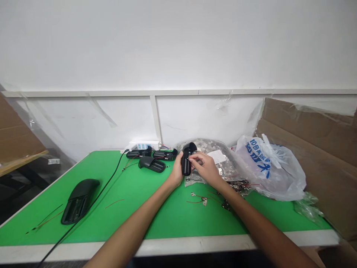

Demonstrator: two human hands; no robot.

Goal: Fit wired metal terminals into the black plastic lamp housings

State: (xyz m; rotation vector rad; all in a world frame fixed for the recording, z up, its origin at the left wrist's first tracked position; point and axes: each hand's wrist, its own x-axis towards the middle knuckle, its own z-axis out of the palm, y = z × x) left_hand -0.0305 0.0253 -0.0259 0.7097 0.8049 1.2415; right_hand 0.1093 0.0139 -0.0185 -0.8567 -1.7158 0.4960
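Note:
My left hand (176, 170) is closed around the side of a black plastic housing (186, 169), held upright above the table. Thumb and fingers of my right hand (205, 165) are pinched at the housing's open face, by a thin red wire (191, 172). What exactly sits between those fingertips is too small to make out. Behind both hands lies a clear bag of small metal parts (223, 158). Loose metal contacts with wires (204, 201) lie on the green table top (167, 219) below my right hand.
More black housings (152, 164) lie left of my hands, before a white power strip (145, 144). A larger-looking black housing (79, 201) lies near left, beside a black cable (108, 182). At right are a white plastic bag (287, 175) and cardboard (315, 149).

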